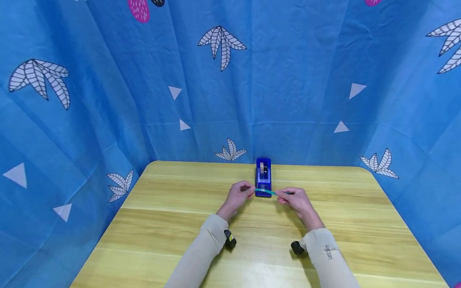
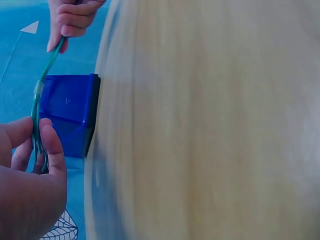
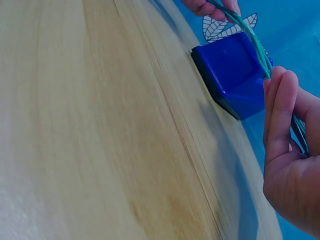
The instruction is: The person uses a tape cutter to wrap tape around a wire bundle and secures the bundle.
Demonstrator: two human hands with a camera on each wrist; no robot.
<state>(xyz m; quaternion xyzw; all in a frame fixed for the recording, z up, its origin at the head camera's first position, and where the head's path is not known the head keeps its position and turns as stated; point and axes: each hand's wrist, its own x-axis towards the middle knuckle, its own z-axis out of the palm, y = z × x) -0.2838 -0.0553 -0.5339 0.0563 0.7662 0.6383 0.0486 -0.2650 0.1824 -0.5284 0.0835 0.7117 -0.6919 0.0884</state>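
A thin bundle of green cords (image 1: pixel 268 192) is stretched between both hands, in front of a blue tape dispenser (image 1: pixel 263 185). My left hand (image 1: pixel 238 197) pinches one end between thumb and fingers. The other end is pinched by my right hand (image 1: pixel 297 201), with some strands trailing behind its fingers in the right wrist view. A piece of clear tape (image 2: pixel 38 89) appears around the middle of the cords (image 3: pixel 256 46). Standing on the table, the dispenser carries a tape roll (image 1: pixel 261 168) in its back part.
The wooden table (image 1: pixel 173 236) has rounded far corners. A blue patterned curtain (image 1: pixel 288 88) hangs behind it and at both sides. Black wrist cameras are strapped at the left cuff (image 1: pixel 215 228) and right cuff (image 1: pixel 317 240).
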